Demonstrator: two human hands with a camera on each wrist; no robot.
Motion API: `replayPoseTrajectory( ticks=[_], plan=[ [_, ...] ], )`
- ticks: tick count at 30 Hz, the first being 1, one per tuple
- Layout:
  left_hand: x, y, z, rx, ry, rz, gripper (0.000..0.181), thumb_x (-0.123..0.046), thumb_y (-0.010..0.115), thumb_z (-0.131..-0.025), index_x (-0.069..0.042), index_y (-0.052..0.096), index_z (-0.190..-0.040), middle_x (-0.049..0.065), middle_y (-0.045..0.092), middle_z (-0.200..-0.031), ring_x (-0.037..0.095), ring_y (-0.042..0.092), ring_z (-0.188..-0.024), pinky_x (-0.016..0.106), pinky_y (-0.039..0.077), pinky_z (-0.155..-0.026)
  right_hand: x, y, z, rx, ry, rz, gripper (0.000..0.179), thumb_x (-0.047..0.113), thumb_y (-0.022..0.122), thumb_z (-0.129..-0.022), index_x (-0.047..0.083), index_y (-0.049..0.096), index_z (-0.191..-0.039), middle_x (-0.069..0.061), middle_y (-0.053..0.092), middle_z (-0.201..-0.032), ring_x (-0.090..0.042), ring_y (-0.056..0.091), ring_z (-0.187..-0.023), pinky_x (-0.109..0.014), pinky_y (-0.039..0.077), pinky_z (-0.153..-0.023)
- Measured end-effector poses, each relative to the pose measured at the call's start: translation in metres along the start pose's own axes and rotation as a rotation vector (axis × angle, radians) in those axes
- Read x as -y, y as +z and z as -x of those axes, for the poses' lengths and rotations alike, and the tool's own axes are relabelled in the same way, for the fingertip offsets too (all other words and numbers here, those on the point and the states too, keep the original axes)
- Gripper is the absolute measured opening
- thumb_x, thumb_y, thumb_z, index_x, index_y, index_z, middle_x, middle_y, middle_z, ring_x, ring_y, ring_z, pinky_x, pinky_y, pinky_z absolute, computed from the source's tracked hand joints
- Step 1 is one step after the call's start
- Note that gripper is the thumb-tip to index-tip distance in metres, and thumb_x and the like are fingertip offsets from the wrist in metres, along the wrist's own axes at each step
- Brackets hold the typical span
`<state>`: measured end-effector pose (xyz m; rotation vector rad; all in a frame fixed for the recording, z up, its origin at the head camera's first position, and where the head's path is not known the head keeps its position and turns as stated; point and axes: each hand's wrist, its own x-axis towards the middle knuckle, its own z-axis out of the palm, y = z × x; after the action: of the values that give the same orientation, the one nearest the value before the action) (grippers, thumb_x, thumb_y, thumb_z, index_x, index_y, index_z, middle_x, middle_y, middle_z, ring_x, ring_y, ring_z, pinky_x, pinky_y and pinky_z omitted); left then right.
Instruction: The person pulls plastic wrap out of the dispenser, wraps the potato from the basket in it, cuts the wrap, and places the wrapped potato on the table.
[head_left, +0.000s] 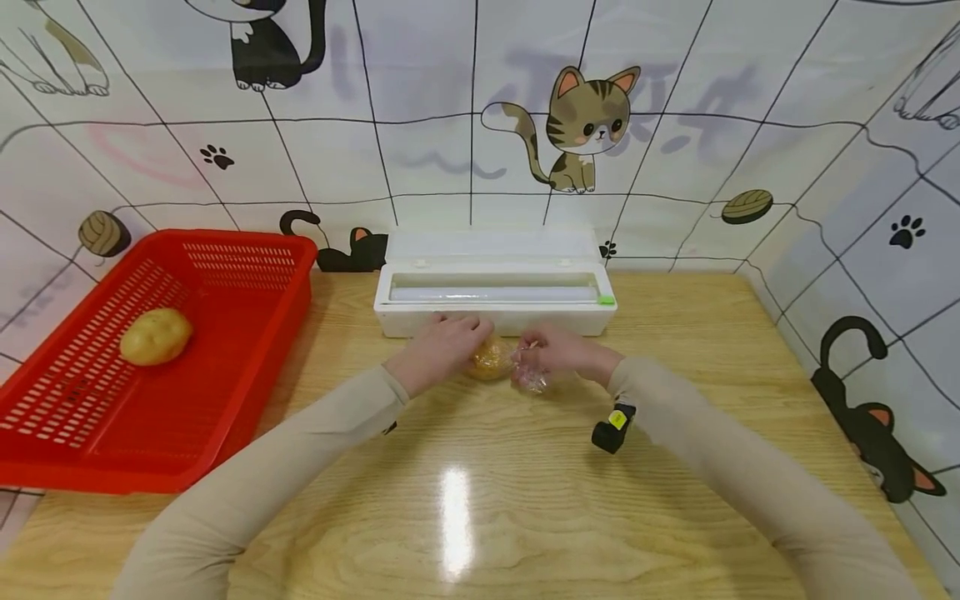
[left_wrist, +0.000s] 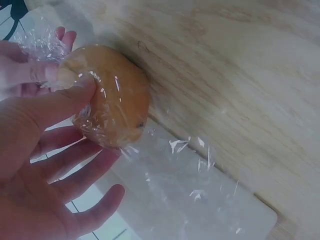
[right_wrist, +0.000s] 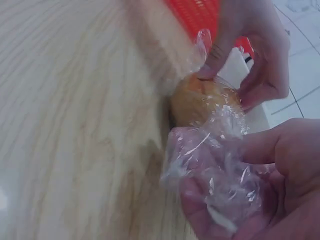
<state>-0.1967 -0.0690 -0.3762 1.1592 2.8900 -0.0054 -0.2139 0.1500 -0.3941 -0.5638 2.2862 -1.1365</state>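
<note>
A potato [head_left: 491, 360] partly covered in cling film sits low over the table, just in front of the white box. My left hand [head_left: 448, 350] grips it, thumb on one side and fingers on the other, as the left wrist view shows. In my right hand [head_left: 561, 350], the bunched end of the cling film [right_wrist: 215, 172] is gathered between thumb and fingers, beside the potato. A loose sheet of film [left_wrist: 195, 185] trails from the potato's other side in the left wrist view.
Behind the hands stands a white cling film dispenser [head_left: 495, 320], lid raised, with a roll [head_left: 487, 294] inside. At the left, a red plastic basket [head_left: 288, 333] contains another potato [head_left: 156, 337]. A wall sheet with cat drawings [head_left: 420, 158] borders the wooden table [head_left: 525, 517].
</note>
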Motion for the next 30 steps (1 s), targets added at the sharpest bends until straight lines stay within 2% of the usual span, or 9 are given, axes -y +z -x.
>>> replayPoseTrajectory(
  ticks=[3,7,10,13,15,20,30],
  plan=[
    [-0.003,0.0,0.0,-0.017,0.02,-0.026,0.032,-0.019,0.072,-0.088,-0.01,0.051,-0.111,0.004,0.058,-0.098,0.023,0.061,-0.096,0.045,0.047,-0.085,0.003,-0.003,-0.004,0.008,0.085,-0.018,0.013,0.001,0.052,-0.089,-0.006,0.063,-0.088,-0.01,0.069,-0.083,-0.014,0.06,-0.071,-0.026,0.047,-0.06],
    [-0.005,0.001,0.0,-0.05,0.026,-0.058,0.027,-0.015,0.071,-0.089,-0.01,0.052,-0.108,0.004,0.057,-0.095,0.023,0.06,-0.095,0.044,0.048,-0.083,0.008,-0.004,-0.008,-0.022,0.16,0.068,0.018,0.004,0.054,-0.083,-0.003,0.07,-0.088,-0.005,0.066,-0.084,-0.014,0.055,-0.073,-0.026,0.046,-0.062],
    [-0.007,0.001,0.0,-0.063,0.034,-0.095,0.025,-0.012,0.07,-0.089,-0.009,0.054,-0.109,0.004,0.058,-0.095,0.024,0.06,-0.095,0.042,0.049,-0.083,0.011,-0.004,-0.011,-0.058,0.221,0.105,0.013,0.011,0.059,-0.082,0.003,0.068,-0.076,0.0,0.06,-0.073,-0.013,0.052,-0.068,-0.025,0.044,-0.061],
    [-0.009,0.001,-0.001,-0.063,0.056,-0.126,0.025,-0.009,0.067,-0.09,-0.009,0.055,-0.112,0.006,0.06,-0.099,0.024,0.06,-0.097,0.04,0.049,-0.085,0.012,-0.002,-0.015,-0.087,0.26,0.115,0.023,0.018,0.064,-0.081,0.01,0.056,-0.061,0.004,0.048,-0.057,-0.011,0.044,-0.055,-0.024,0.038,-0.054],
    [-0.011,0.001,-0.002,-0.062,0.074,-0.14,0.025,-0.008,0.066,-0.091,-0.009,0.055,-0.113,0.006,0.06,-0.101,0.024,0.06,-0.098,0.039,0.048,-0.086,0.012,0.0,-0.016,-0.102,0.27,0.126,0.03,0.021,0.066,-0.081,0.013,0.05,-0.056,0.006,0.043,-0.052,-0.009,0.041,-0.049,-0.022,0.035,-0.049],
    [-0.012,0.002,-0.005,-0.061,0.084,-0.157,0.024,-0.007,0.064,-0.092,-0.01,0.058,-0.115,0.005,0.063,-0.103,0.023,0.061,-0.097,0.038,0.049,-0.086,0.016,0.003,-0.016,-0.121,0.276,0.111,0.031,0.017,0.064,-0.079,0.013,0.049,-0.052,0.006,0.045,-0.048,-0.007,0.041,-0.044,-0.021,0.035,-0.044],
    [-0.011,0.001,-0.008,-0.048,0.058,-0.117,0.02,-0.005,0.064,-0.091,-0.012,0.062,-0.11,0.006,0.066,-0.104,0.024,0.063,-0.099,0.041,0.049,-0.085,0.021,0.005,-0.019,-0.075,0.332,0.131,0.034,0.017,0.059,-0.083,0.015,0.045,-0.052,0.005,0.04,-0.049,-0.008,0.042,-0.047,-0.03,0.047,-0.054]
  ],
)
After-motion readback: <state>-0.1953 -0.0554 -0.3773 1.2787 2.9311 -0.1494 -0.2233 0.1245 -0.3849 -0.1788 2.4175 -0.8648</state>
